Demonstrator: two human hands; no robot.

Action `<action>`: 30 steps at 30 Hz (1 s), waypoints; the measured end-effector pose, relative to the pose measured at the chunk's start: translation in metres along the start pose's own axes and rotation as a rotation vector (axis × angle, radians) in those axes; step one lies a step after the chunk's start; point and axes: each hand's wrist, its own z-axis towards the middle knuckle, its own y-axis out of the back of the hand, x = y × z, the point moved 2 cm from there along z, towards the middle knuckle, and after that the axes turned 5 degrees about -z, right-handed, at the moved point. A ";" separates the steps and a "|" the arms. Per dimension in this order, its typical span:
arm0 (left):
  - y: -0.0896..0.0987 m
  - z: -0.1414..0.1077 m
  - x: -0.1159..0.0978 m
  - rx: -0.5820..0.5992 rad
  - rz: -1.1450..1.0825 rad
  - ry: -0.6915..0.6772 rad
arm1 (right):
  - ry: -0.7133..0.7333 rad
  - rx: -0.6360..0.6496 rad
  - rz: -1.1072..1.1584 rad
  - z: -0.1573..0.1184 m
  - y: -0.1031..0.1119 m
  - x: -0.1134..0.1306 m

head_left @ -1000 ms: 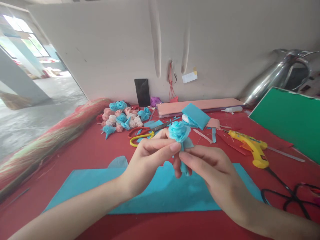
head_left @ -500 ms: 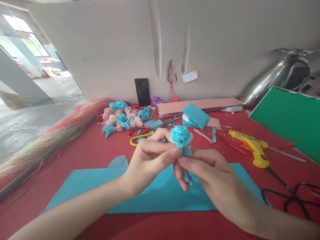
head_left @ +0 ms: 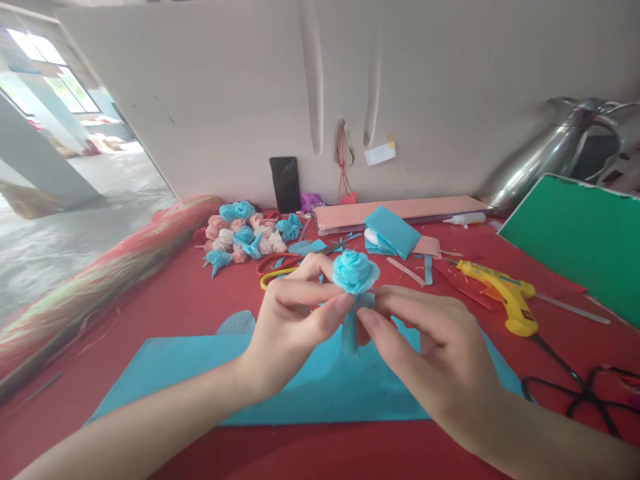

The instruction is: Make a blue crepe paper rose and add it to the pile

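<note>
A blue crepe-paper rose (head_left: 356, 271) stands upright between my hands, its wrapped paper stem (head_left: 350, 332) hanging below the bloom. My left hand (head_left: 303, 310) pinches it just under the petals with thumb and fingers. On the other side, my right hand (head_left: 430, 333) has thumb and forefinger at a short blue paper flap (head_left: 367, 301) sticking out from the base. Beneath both hands lies a wide blue paper sheet (head_left: 280, 393). Scissors (head_left: 273, 275) with red and yellow handles lie behind my left hand, partly hidden by it.
Finished paper flowers (head_left: 245, 235) are heaped at the back left. A yellow glue gun (head_left: 517, 297) with a black cord (head_left: 580, 387) lies at right, near a green board (head_left: 575, 240). Folded blue paper (head_left: 393, 230), a phone (head_left: 285, 185) and a metal jug (head_left: 540, 157) are farther back.
The rose has shifted slightly left and turned; its stem now hangs straighter. My right hand's fingers have moved up around the base and no longer cover the stem's side.
</note>
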 end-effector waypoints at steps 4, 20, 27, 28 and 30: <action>-0.001 0.001 -0.004 0.015 0.122 -0.080 | 0.071 -0.014 -0.072 -0.002 0.001 0.000; -0.008 0.002 0.001 0.136 -0.292 0.150 | -0.120 -0.045 0.154 0.003 0.000 0.000; -0.007 0.004 -0.001 0.059 -0.298 0.278 | -0.224 0.083 0.354 0.006 0.004 -0.006; -0.007 0.004 -0.001 0.059 -0.294 0.280 | -0.236 0.091 0.373 0.006 0.004 -0.007; -0.006 0.004 -0.001 0.067 -0.281 0.295 | -0.260 0.117 0.424 0.006 0.003 -0.010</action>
